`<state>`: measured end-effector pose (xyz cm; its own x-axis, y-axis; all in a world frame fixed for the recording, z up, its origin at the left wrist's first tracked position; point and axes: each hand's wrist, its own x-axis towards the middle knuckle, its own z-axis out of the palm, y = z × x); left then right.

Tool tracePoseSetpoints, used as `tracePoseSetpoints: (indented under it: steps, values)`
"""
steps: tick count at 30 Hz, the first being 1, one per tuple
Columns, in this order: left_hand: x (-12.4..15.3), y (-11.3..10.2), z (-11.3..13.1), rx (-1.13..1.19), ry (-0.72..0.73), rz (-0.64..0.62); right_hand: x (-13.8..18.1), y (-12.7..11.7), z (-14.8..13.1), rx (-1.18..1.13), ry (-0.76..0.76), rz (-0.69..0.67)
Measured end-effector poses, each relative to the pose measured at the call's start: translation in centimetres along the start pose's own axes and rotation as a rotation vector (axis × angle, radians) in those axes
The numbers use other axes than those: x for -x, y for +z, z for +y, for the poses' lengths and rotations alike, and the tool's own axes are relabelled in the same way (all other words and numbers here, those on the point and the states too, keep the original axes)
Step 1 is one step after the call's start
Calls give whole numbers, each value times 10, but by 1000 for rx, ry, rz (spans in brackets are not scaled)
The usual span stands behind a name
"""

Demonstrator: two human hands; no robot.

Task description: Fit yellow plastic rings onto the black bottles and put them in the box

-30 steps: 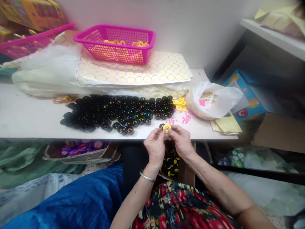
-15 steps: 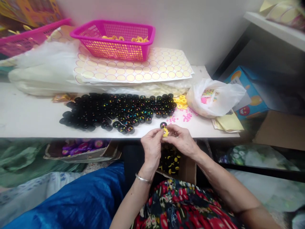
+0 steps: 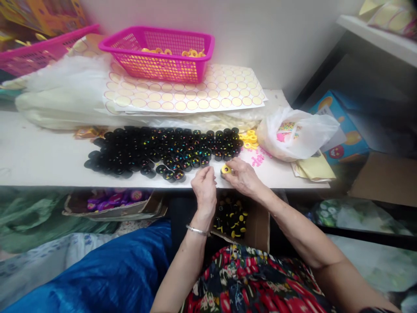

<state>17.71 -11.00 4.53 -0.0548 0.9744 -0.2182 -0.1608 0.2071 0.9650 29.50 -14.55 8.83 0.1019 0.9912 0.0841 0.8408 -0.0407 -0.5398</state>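
At the front edge of the white table, my right hand (image 3: 243, 177) grips a yellow ring-shaped piece (image 3: 226, 169) that sits on top of a small black cup. My left hand (image 3: 204, 188) is just to the left, thumb and fingers pinched; whatever they hold, if anything, is hidden. Many small black cups (image 3: 177, 157) with coloured bits inside stand packed together left of both hands. Beyond my right hand lie loose yellow pieces (image 3: 250, 139) and small pink bits (image 3: 257, 160).
A pink basket (image 3: 156, 66) with yellow pieces rests on sticker sheets (image 3: 224, 93) at the back. To the right is a white plastic bag (image 3: 302, 134). Below the table edge, a cardboard box (image 3: 257, 228) holds black and yellow pieces, and another box (image 3: 107, 214) holds purple items.
The yellow piece has gone from between both hands onto the black cup, with my right hand on it. My left hand has drawn away slightly to the left and off the piece.
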Motion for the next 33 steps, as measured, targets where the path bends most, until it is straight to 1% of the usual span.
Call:
tracePoseSetpoints:
  steps: [2,5,8,11,15,17,19,21,22,24,26,28,33]
  values:
    - [-4,1,-3,-21,4,-48,-2,-3,-2,60,7,-54]
    - [-6,4,-6,-55,22,-119,-3,-7,-6,123,4,-89]
    - [-6,8,-7,-76,28,-184,-4,-7,-4,86,14,-114]
    - [-6,11,-9,-88,24,-198,-6,-1,4,-87,25,-98]
    - [-6,10,-10,-120,50,-203,-4,13,16,-401,75,16]
    - [-6,10,-10,-118,67,-209,-2,18,18,-578,117,31]
    - [-5,9,-9,-113,66,-226,-1,19,17,-790,216,-28]
    - [-5,8,-8,-117,50,-236,-1,18,13,-992,358,-94]
    - [-5,8,-7,-121,42,-237,-1,17,11,-1065,426,-106]
    - [-4,8,-6,-121,28,-241,-3,15,8,-1142,520,-91]
    - [-4,8,-5,-111,19,-251,-5,15,5,-1156,571,-67]
    - [-4,8,-4,-95,7,-259,-6,16,5,-1160,595,-55]
    - [-3,12,-1,-33,-58,-256,-6,23,7,-1187,597,-18]
